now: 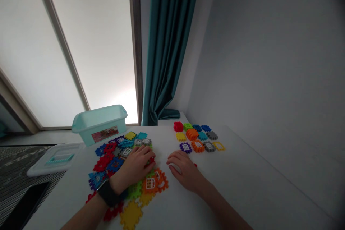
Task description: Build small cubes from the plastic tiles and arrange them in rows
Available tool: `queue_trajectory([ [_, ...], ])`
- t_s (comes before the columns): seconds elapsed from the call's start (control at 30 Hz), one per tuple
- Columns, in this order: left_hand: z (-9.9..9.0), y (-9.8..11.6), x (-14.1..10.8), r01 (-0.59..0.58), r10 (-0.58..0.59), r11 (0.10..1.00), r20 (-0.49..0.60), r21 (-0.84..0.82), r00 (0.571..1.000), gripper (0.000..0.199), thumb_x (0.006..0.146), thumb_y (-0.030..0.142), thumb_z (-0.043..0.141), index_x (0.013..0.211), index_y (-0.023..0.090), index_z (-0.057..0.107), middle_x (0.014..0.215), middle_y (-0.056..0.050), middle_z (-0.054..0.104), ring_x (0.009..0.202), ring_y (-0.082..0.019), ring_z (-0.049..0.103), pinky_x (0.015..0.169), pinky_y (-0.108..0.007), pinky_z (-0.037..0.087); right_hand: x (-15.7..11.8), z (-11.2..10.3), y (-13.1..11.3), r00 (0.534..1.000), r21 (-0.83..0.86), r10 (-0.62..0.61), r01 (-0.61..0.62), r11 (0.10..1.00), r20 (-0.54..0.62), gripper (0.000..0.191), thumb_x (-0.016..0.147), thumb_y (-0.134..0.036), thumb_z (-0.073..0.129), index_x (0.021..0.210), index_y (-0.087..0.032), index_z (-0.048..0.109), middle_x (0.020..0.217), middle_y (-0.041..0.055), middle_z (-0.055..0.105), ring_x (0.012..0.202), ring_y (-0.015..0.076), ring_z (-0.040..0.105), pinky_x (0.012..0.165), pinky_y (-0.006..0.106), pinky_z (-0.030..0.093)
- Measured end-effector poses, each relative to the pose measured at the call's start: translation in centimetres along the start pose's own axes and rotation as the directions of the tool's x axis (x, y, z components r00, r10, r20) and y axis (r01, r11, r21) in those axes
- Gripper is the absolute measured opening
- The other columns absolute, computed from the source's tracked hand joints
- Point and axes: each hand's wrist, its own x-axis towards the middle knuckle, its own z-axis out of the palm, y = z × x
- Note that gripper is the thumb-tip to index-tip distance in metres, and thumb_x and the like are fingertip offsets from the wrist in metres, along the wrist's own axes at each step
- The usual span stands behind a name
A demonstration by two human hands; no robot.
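Yellow tile [131, 215] lies nearest, edging the left pile [115, 164]. Left hand [137, 165] bends over the pile, right hand [185, 169] curls right of it; whether either grips, I can't tell. Likely picking out tiles; next calls for a pinch.

The loose toothed pieces [115, 164], many-coloured, lie overlapping in a mixed heap; the arranged pieces [192, 134] form three short rows, partly stacked.
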Motion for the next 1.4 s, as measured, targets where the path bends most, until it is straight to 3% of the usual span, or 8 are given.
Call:
queue_trajectory([
  [0.23,0.2,-2.7,-2.6,0.027,-0.035,0.998,-0.131,-0.056,0.991,0.015,0.093,0.02,0.057,0.105,0.022,0.065,0.111,-0.006,0.065,0.104,-0.026,0.062,0.091,-0.04,0.048,3.5,1.2,-0.5,0.994,0.02,0.036,-0.038,0.999,0.102,0.015,0.091,-0.011,0.058,0.098,-0.021,0.066,0.102,0.0048,0.07,0.098,0.0218,0.064,0.093,0.041,0.047],
  [0.4,-0.2,-3.6,-3.4,0.054,-0.06,0.997,-0.14,-0.047,0.988,0.016,0.093,0.021,0.058,0.106,0.024,0.066,0.108,-0.005,0.067,0.102,-0.026,0.062,0.088,-0.04,0.05,5.8,2.2,-1.3,0.99,0.017,0.063,-0.066,0.998,0.125,0.013,0.095,-0.016,0.056,0.102,-0.021,0.066,0.104,0.0057,0.07,0.099,0.0224,0.065,0.093,0.042,0.048],
  [0.6,0.2,-4.0,-3.5,0.081,-0.084,0.996,-0.071,-0.033,0.994,0.025,0.09,0.022,0.064,0.115,0.024,0.065,0.115,-0.006,0.067,0.11,-0.028,0.061,0.093,-0.044,0.05,5.0,4.7,-3.4,0.996,0.038,0.074,-0.076,0.996,0.058,0.03,0.091,-0.014,0.061,0.12,-0.021,0.062,0.129,0.0109,0.063,0.121,0.0258,0.057,0.105,0.045,0.046],
  [0.7,0.4,-3.8,-3.4,0.075,-0.077,0.996,-0.045,-0.042,0.996,0.028,0.09,0.023,0.065,0.118,0.024,0.064,0.119,-0.006,0.066,0.114,-0.028,0.06,0.098,-0.046,0.048,3.9,5.2,-3.7,0.995,0.041,0.058,-0.061,0.997,0.078,0.032,0.092,-0.016,0.062,0.123,-0.021,0.062,0.134,0.0107,0.061,0.128,0.0265,0.054,0.11,0.046,0.043],
  [0.9,0.9,-3.9,-3.5,0.097,-0.098,0.995,-0.023,-0.031,0.995,0.031,0.087,0.022,0.07,0.117,0.025,0.063,0.119,-0.005,0.066,0.113,-0.028,0.06,0.1,-0.047,0.047,3.4,4.8,-3.3,0.992,0.052,0.072,-0.078,0.996,0.106,0.024,0.094,-0.017,0.059,0.117,-0.022,0.064,0.132,0.0093,0.063,0.124,0.0258,0.057,0.11,0.046,0.043],
  [1.1,1.3,-4.2,-3.4,0.081,-0.082,0.996,-0.051,-0.036,0.995,0.027,0.086,0.02,0.07,0.112,0.025,0.065,0.122,-0.006,0.065,0.115,-0.029,0.059,0.099,-0.046,0.048,4.8,5.2,-3.1,0.992,0.079,0.094,-0.1,0.992,0.081,0.012,0.088,-0.012,0.065,0.096,-0.021,0.063,0.128,0.0077,0.065,0.122,0.0244,0.058,0.107,0.043,0.043],
  [1.4,0.9,-4.0,-3.4,0.062,-0.066,0.997,-0.073,-0.053,0.995,0.025,0.087,0.021,0.069,0.112,0.026,0.065,0.116,-0.005,0.067,0.111,-0.028,0.06,0.095,-0.044,0.049,5.6,6.2,-2.1,0.99,0.047,0.122,-0.125,0.991,0.067,0.019,0.082,-0.008,0.069,0.086,-0.022,0.057,0.099,0.0024,0.068,0.099,0.0226,0.063,0.089,0.038,0.047],
])
